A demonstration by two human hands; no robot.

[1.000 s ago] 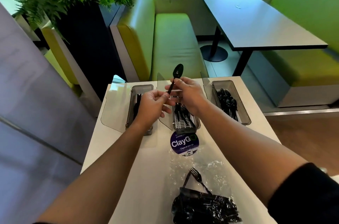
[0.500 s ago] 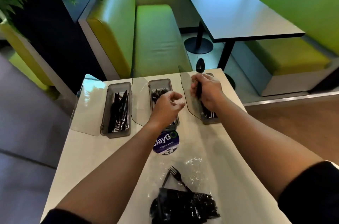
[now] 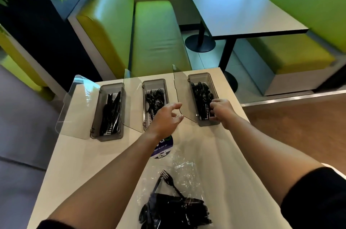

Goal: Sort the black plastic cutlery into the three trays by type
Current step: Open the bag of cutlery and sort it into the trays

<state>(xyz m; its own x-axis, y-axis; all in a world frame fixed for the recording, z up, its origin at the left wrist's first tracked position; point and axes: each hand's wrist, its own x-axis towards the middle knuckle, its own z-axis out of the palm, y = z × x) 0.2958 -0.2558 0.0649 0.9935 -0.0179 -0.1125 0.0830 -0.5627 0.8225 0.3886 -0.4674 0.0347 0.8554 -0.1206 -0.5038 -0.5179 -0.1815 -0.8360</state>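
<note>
Spoon I held upright 0.5 s ago is now down w/ the other spoons (image 3: 201,95) in far-right tray (image 3: 199,74), R hand (image 3: 221,111) curled at its near end, can't tell if released; L hand (image 3: 166,118) loose, empty; bag of cutlery (image 3: 176,212) waits near.

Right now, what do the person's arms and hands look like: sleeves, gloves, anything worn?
The left hand and the right hand are both bare, with no gloves and no watch or band showing at the wrists. The forearms are uncovered. The right sleeve is black and stops near the elbow. The left sleeve is also dark, with only its edge in frame. No markings can be made out on either.
</note>
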